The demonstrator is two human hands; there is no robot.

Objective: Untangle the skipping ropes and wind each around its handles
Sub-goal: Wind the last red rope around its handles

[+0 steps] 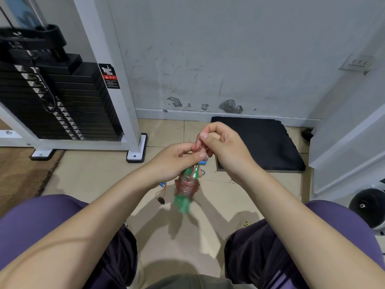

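My left hand [177,161] grips the upper end of a pair of green handles [184,202] held together, pointing down toward the floor. A clear reddish rope [186,186] is wound in several turns around their middle. My right hand [223,147] pinches a loop of that same rope [198,140] just above the left hand's thumb. On the floor beneath the hands lies another rope with blue handles [202,162], partly hidden, and a thin coppery rope end with a small black piece [160,200].
A black weight stack in a white frame [62,97] stands at the left, its foot [136,155] near the hands. A black mat [260,142] lies against the wall. A brown rug [20,176] is at left, a black weight plate [367,207] at right.
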